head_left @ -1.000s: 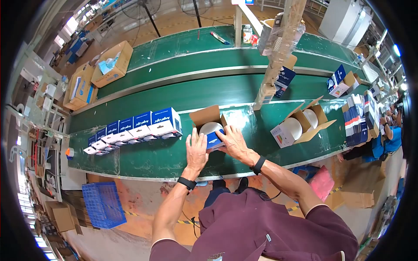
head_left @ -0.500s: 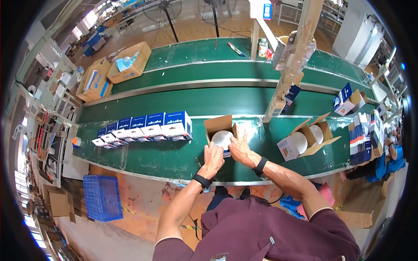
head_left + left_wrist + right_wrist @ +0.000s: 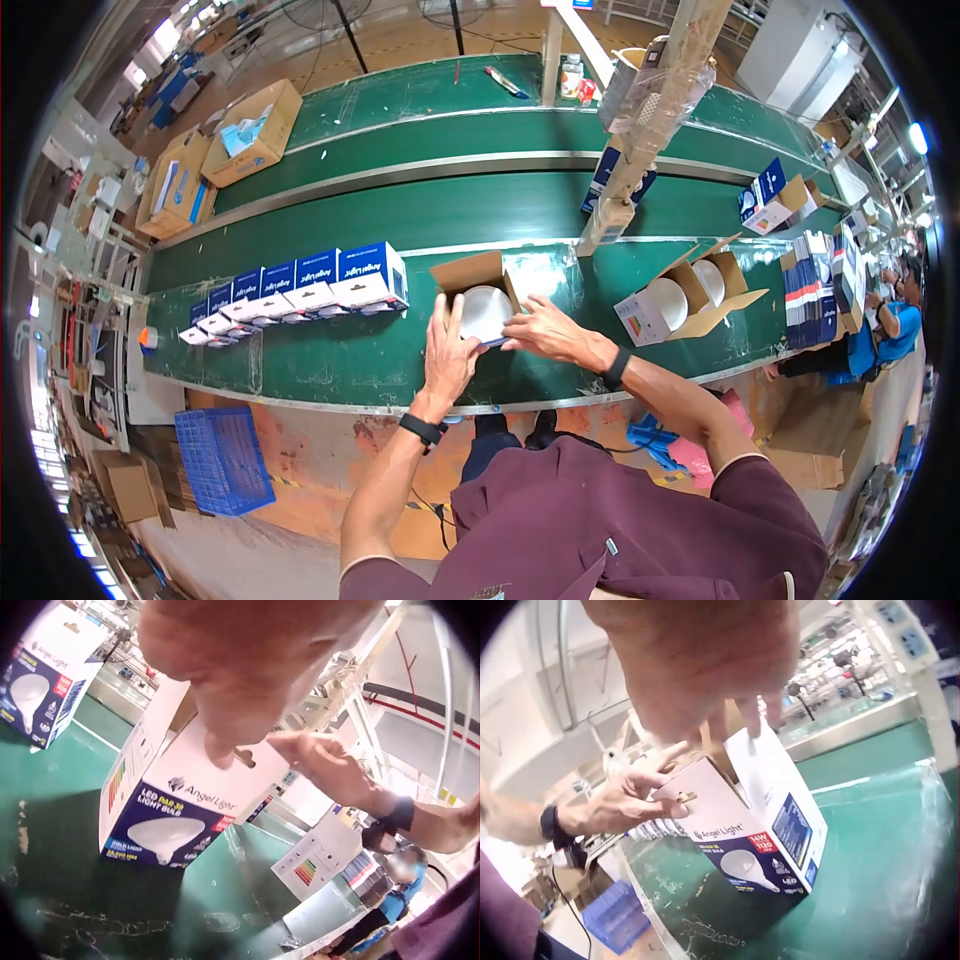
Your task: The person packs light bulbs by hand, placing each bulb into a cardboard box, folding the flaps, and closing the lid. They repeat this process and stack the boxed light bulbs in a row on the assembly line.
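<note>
An upright light bulb box (image 3: 480, 268) stands with its top open on the green workbench in front of me. Its rear flap is raised, and inside shows the white round face of a bulb (image 3: 487, 314). My left hand (image 3: 450, 348) grips the near left top edge, thumb on the white front panel (image 3: 217, 776) by the hanging hole. At the near right corner, my right hand (image 3: 550, 332) pinches the box edge, fingers over the rim in the right wrist view. The box's printed front (image 3: 742, 866) faces me.
To the left runs a row of closed bulb boxes (image 3: 368, 275). On the right are two open boxes with bulbs (image 3: 665, 305), then stacked flat cartons (image 3: 808, 290). A taped post (image 3: 640, 165) rises behind the bench. A blue crate (image 3: 222, 460) sits on the floor.
The blue flap first seen over the bulb has come away from it, baring its white face. Both hands stay at the box's near edge, the right hand now at its right corner.
</note>
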Motion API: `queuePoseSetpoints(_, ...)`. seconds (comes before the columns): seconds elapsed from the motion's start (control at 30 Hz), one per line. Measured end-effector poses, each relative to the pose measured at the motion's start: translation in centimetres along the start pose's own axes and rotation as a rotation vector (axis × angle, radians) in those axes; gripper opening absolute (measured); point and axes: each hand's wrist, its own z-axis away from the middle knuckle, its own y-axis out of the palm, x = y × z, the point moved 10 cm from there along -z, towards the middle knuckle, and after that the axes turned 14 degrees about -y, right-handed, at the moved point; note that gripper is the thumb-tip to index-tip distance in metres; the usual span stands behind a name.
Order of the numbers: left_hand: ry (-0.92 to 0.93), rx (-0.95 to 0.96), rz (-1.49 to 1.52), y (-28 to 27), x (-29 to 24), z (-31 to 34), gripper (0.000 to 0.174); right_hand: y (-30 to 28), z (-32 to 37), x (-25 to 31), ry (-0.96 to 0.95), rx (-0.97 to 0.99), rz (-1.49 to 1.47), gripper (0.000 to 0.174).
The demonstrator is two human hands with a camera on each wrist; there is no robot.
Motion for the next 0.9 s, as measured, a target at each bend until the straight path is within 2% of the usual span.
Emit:
queuePoseSetpoints(0.1,-0.124,-0.090,0.152,-0.1,1.3,0.9,0.012,-4.6,3.1,-2.9,0.265,-0.534,-0.281,0.037)
queuePoseSetpoints(0.13,-0.119,-0.114,0.185,0.1,1.4,1.3,0.016,-3.9,3.6,-5.3,0.402,-0.582,-0.335,0.059)
queuePoseSetpoints(0.17,-0.115,-0.051,0.270,1.2,1.7,1.7,0.017,-1.7,3.3,-7.6,0.552,-0.631,-0.637,0.073)
queuePoseSetpoints(0.23,-0.094,0.069,0.432,3.3,2.8,1.7,0.021,7.4,2.3,-10.5,0.695,-0.444,-1.048,0.089)
queuePoseSetpoints(0.27,0.016,0.073,0.334,3.2,2.3,1.6,0.032,7.5,0.7,-10.0,0.581,-0.381,-0.913,0.092)
queuePoseSetpoints(0.3,0.048,0.113,0.333,3.6,2.8,1.0,0.036,6.8,-1.2,-9.1,0.464,-0.311,-0.777,0.096)
queuePoseSetpoints(0.33,0.073,0.159,0.335,4.0,3.5,0.8,0.040,7.6,-1.1,-8.9,0.554,-0.259,-0.865,0.098)
queuePoseSetpoints(0.4,0.103,0.206,0.342,3.3,3.8,-0.2,0.053,9.4,0.0,-9.6,0.591,-0.363,-0.804,0.097)
queuePoseSetpoints(0.43,0.150,0.229,0.289,3.3,3.7,-0.9,0.053,10.4,0.8,-9.8,0.606,-0.408,-0.770,0.096)
queuePoseSetpoints(0.53,0.258,0.306,0.172,4.9,4.4,-1.1,0.058,11.2,2.8,-9.7,0.715,-0.601,-0.931,0.077)
queuePoseSetpoints(0.57,0.276,0.316,0.136,5.2,4.7,-1.1,0.058,11.6,4.1,-11.0,0.782,-0.673,-1.141,0.061)
queuePoseSetpoints(0.63,0.304,0.358,0.072,5.4,4.6,-0.8,0.060,4.5,2.8,-12.8,0.762,-0.740,-1.204,0.056)
queuePoseSetpoints(0.7,0.309,0.398,0.087,5.4,4.9,-1.0,0.063,0.4,-1.9,-13.8,0.600,-0.439,-1.217,0.061)
queuePoseSetpoints(0.73,0.304,0.415,0.093,5.5,5.0,-1.2,0.064,0.2,-4.0,-13.2,0.564,-0.143,-1.161,0.057)
queuePoseSetpoints(0.8,0.235,0.461,0.174,5.3,5.8,-1.6,0.073,1.1,-6.5,-11.9,0.437,0.092,-1.206,0.069)
queuePoseSetpoints(0.83,0.135,0.408,0.193,5.7,7.1,-1.3,0.079,1.3,-6.4,-10.7,0.357,0.264,-1.092,0.076)
queuePoseSetpoints(0.9,0.111,0.407,0.278,6.2,8.4,-0.6,0.077,2.1,-6.1,-8.0,0.285,0.353,-0.855,0.092)
